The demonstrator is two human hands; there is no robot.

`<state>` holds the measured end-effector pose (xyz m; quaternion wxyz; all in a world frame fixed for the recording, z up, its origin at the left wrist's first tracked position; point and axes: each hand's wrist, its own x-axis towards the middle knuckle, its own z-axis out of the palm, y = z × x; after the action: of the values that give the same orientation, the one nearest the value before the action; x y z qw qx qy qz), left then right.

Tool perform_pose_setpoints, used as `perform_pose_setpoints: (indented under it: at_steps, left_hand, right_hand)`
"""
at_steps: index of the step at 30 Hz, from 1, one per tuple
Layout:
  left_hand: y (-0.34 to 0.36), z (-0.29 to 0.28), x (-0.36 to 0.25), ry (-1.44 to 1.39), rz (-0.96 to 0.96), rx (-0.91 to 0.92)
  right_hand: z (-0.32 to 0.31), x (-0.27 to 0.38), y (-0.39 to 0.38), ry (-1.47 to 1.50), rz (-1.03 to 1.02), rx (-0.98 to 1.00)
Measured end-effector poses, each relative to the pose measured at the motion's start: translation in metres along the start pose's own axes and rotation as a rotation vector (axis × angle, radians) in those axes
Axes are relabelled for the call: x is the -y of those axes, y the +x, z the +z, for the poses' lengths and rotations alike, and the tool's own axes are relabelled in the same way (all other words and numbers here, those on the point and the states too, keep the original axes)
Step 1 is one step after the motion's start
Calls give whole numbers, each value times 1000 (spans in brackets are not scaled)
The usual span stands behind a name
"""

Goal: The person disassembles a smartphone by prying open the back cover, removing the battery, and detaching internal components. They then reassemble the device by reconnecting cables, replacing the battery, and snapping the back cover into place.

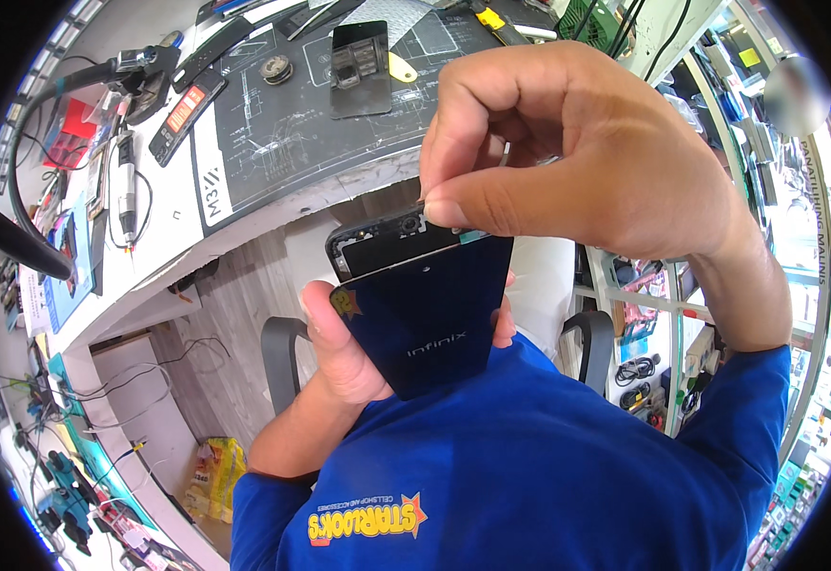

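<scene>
My left hand (344,347) is wrapped round a dark smartphone (420,319), with the thumb along one side and fingertips showing on the other. The phone's dark back cover sits lower than the frame, so the top strip of the inside (377,238) lies bare, with a camera opening and small metal parts. My right hand (577,157) reaches over from the right. Its thumb and index finger are pinched together at the phone's upper edge. Whatever lies between those fingertips is hidden or too small to name.
A dark work mat (292,133) covers the bench ahead. On it lie a black phone part (360,71), a round metal tin (275,68) and a yellow pick (402,68). Another phone (187,119) and a pen-like tool (127,186) lie left. Chair armrests (287,362) flank me; glass shelves stand right.
</scene>
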<state>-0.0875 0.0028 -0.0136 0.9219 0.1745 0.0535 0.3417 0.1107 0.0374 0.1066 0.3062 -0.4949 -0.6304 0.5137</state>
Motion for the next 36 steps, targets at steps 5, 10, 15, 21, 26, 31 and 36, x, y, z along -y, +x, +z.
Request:
perform_pose_setpoints:
  at_steps: [5,10,15,21,26,31,36]
  left_hand:
    - [0,0,0,28,-16,-25]
    - [0,1,-1,15,-23,-36]
    - [1,1,-1,9,-30,-42]
    - [-1,1,-2,-24,-41,-70]
    - [-1,0,-2,-39,-39,-53]
    - [-2,0,-3,-19,-52,-68]
    - [-2,0,-3,3,-64,-64]
  right_hand:
    - [-1,-3,-1,50,60,-1]
    - [-12,-1,7,-54,-39,113]
    - [-12,2,5,-72,-19,113]
    - [-12,4,6,-77,-15,114]
    - [-12,4,6,-80,-3,112]
    - [-12,5,7,-71,22,109]
    - [-11,6,4,-55,66,110]
